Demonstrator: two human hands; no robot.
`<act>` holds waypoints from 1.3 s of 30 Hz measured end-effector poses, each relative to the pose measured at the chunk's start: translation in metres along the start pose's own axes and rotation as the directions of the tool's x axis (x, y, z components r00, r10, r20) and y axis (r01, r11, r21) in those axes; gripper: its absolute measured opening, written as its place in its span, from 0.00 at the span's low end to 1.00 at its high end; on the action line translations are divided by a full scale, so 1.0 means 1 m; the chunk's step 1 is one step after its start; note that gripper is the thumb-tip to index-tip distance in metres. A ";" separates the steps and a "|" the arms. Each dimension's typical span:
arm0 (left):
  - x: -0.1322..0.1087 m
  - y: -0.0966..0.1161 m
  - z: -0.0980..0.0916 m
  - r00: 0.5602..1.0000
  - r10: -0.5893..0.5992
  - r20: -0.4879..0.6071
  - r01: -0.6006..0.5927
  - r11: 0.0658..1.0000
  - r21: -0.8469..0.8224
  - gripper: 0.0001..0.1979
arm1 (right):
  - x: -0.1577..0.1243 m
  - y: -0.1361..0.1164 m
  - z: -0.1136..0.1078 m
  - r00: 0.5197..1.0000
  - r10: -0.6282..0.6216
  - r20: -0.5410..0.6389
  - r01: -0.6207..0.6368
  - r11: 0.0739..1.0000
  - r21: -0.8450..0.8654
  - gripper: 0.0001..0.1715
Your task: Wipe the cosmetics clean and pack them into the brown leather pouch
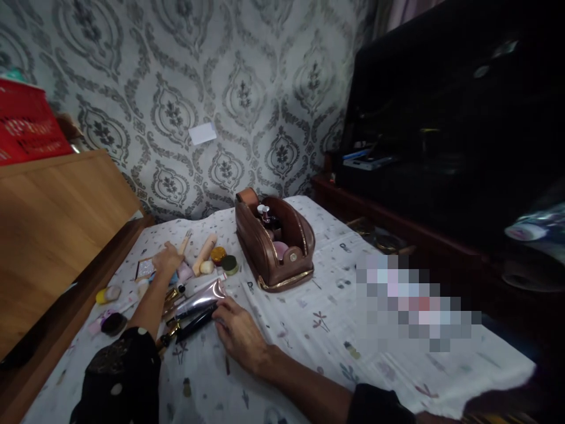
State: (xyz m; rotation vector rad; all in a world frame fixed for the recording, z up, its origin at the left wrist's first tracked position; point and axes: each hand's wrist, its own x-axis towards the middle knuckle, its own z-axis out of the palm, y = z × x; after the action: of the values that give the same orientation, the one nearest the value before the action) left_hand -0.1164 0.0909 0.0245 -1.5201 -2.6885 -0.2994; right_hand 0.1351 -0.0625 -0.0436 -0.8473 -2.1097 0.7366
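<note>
My left hand (168, 260) is over the far left group of cosmetics, its fingers apart. Beside it are a glittery palette (145, 268) and a slim beige tube (185, 240); part of a blue item shows under the wrist. My right hand (241, 335) is lower and closer, with curled fingers at the end of a long black tube (196, 324). A shiny silver-pink tube (200, 298) lies just above those fingers. To the right stands a brown makeup bag (282, 278), unzipped, with a pink round item (279, 251) and bottles inside.
A yellow-lidded jar (218, 255), a dark green jar (229, 264) and a beige bottle (205, 254) lie left of the bag. A yellow-capped bottle (107, 294) is near the wooden furniture (62, 235). A dark screen (441, 147) rises at the right. The cloth (309, 330) is patterned.
</note>
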 end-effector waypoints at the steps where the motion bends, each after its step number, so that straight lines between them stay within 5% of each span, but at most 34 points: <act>1: -0.003 0.005 0.001 1.000 -0.007 -0.013 0.007 1.000 0.004 0.40 | 0.000 0.001 0.000 1.000 -0.009 -0.011 0.009 1.000 0.003 0.13; 7: -0.023 0.023 -0.011 0.993 -0.020 -0.115 0.013 0.998 -0.058 0.36 | 0.002 0.003 -0.005 0.992 0.022 -0.122 -0.015 0.998 0.057 0.13; 14: -0.065 0.024 -0.056 0.926 0.127 -0.355 -0.207 0.958 -0.197 0.20 | 0.008 0.003 -0.014 0.963 0.060 -0.264 0.000 0.975 0.221 0.12; 18: -0.098 0.024 -0.071 0.851 0.212 -0.480 -0.473 0.705 -0.529 0.17 | 0.013 -0.003 -0.021 0.938 0.037 -0.344 0.049 0.970 0.238 0.13; 21: -0.130 0.030 -0.066 0.888 0.244 -0.390 -0.460 0.455 -0.763 0.18 | 0.021 -0.008 -0.027 0.924 0.033 -0.381 0.054 0.975 0.215 0.20; 24: -0.163 0.039 -0.053 0.903 0.325 -0.283 -0.387 0.325 -0.863 0.25 | 0.028 -0.008 -0.030 0.968 0.075 -0.238 -0.006 0.961 0.278 0.24; 30: -0.186 0.038 -0.037 0.830 0.468 -0.305 -0.518 0.442 -0.732 0.16 | 0.020 0.008 -0.027 0.990 0.105 0.090 -0.139 0.753 0.643 0.22; 34: -0.176 0.022 -0.029 0.829 0.506 -0.236 -0.501 0.488 -0.715 0.15 | 0.009 0.009 -0.032 0.907 0.077 0.415 -0.388 0.537 0.749 0.29; 39: -0.165 -0.001 -0.025 0.830 0.545 -0.120 -0.421 0.470 -0.776 0.18 | 0.004 -0.005 -0.042 0.826 0.038 0.562 -0.525 0.417 0.742 0.31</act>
State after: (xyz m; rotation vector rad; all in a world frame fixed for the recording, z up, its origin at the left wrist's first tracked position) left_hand -0.0325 -0.0537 0.0273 -2.5132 -2.0789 -1.5342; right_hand 0.1643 -0.0527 -0.0148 -0.4243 -1.5115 2.1954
